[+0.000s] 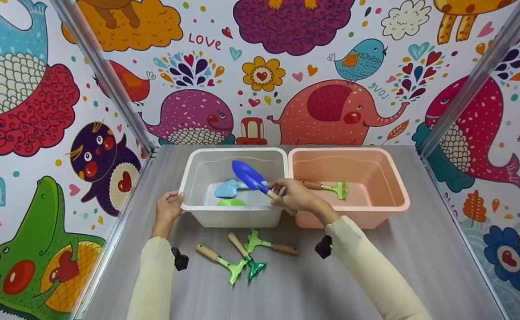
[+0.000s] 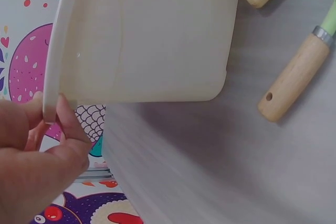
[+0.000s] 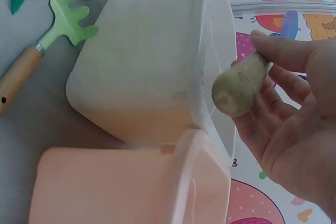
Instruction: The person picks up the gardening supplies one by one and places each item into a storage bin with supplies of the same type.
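My right hand (image 1: 297, 194) grips the wooden handle (image 3: 239, 87) of a blue toy trowel (image 1: 247, 174), its blade pointing up and left above the white bin (image 1: 237, 215). With thumb and fingers my left hand (image 1: 169, 209) pinches the white bin's left front rim, as the left wrist view also shows. Inside that bin lie a light blue shovel (image 1: 227, 189) and a bright green tool (image 1: 231, 202), partly hidden by the front wall. A green rake (image 1: 340, 190) with a wooden handle lies in the peach bin (image 1: 353, 215) on the right.
In front of the bins, several wooden-handled garden tools lie on the grey table (image 1: 331, 284): a light green tool (image 1: 233, 269), a dark green one (image 1: 255, 268) and a light green rake (image 1: 254, 242). Printed walls (image 1: 260, 111) with metal corner strips enclose the table.
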The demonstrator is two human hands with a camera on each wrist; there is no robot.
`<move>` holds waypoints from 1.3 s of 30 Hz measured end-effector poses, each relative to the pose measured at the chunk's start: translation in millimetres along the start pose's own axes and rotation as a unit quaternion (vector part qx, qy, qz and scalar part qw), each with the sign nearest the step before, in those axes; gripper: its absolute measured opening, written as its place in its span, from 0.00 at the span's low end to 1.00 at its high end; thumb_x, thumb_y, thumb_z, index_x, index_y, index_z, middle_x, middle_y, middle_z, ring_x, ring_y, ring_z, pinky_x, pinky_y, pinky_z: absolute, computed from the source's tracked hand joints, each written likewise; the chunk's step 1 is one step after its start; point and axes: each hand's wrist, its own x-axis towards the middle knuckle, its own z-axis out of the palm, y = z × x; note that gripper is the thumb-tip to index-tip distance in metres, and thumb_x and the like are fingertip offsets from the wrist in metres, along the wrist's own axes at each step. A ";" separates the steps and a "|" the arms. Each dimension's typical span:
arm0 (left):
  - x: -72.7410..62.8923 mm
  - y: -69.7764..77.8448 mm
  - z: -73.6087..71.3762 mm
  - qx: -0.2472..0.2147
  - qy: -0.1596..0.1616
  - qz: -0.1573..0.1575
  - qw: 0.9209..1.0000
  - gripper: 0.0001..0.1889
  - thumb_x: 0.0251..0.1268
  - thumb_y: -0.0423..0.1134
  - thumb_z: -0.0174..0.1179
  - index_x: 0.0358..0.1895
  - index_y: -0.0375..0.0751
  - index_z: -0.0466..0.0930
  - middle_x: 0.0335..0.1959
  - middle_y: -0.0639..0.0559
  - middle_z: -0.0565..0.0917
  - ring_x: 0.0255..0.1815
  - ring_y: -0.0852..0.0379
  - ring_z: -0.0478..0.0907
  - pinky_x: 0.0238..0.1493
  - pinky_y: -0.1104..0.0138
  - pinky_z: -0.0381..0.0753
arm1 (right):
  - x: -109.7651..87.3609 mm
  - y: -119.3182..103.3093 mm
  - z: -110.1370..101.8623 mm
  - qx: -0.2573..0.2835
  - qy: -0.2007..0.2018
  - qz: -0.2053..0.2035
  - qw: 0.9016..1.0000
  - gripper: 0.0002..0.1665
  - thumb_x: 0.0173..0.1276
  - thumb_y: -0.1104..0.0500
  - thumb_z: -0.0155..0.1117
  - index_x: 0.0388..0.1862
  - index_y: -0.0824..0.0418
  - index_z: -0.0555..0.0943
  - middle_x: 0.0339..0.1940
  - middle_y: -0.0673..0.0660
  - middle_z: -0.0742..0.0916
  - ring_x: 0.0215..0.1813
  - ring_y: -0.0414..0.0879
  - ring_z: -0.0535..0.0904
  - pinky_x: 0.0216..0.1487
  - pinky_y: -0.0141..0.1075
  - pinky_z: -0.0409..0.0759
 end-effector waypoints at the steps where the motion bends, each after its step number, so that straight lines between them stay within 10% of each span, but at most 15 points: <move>1: -0.3 -0.1 -0.2 -0.005 0.000 0.002 1.000 0.19 0.76 0.35 0.54 0.61 0.24 0.71 0.42 0.35 0.83 0.23 0.67 0.73 0.27 0.75 0.79 | 2.8 -1.7 0.3 -0.008 0.005 0.003 1.000 0.23 0.62 0.64 0.71 0.56 0.65 0.80 0.42 0.60 0.84 0.38 0.45 0.78 0.37 0.31 0.76; 18: -1.1 0.6 -3.2 0.015 -0.001 -0.003 1.000 0.21 0.76 0.35 0.53 0.64 0.25 0.70 0.56 0.23 0.78 0.24 0.67 0.74 0.25 0.78 0.75 | 32.9 -6.9 24.6 -0.151 0.057 0.033 0.986 0.16 0.66 0.67 0.65 0.52 0.57 0.84 0.49 0.58 0.83 0.52 0.52 0.79 0.58 0.49 0.79; 29: 1.1 -2.7 -1.4 -0.006 0.006 0.005 1.000 0.20 0.74 0.34 0.55 0.62 0.23 0.71 0.37 0.38 0.83 0.20 0.67 0.73 0.23 0.77 0.76 | 36.1 -4.9 34.4 -0.257 0.085 -0.001 0.963 0.12 0.65 0.65 0.64 0.45 0.57 0.88 0.44 0.58 0.85 0.48 0.54 0.83 0.48 0.53 0.82; 39: 0.1 -0.4 0.4 0.005 -0.004 -0.005 1.000 0.20 0.77 0.35 0.53 0.64 0.26 0.70 0.42 0.38 0.82 0.24 0.67 0.73 0.25 0.78 0.75 | 39.1 -1.3 44.0 -0.297 0.119 -0.022 0.947 0.08 0.62 0.64 0.68 0.40 0.57 0.88 0.41 0.57 0.88 0.47 0.55 0.85 0.48 0.54 0.80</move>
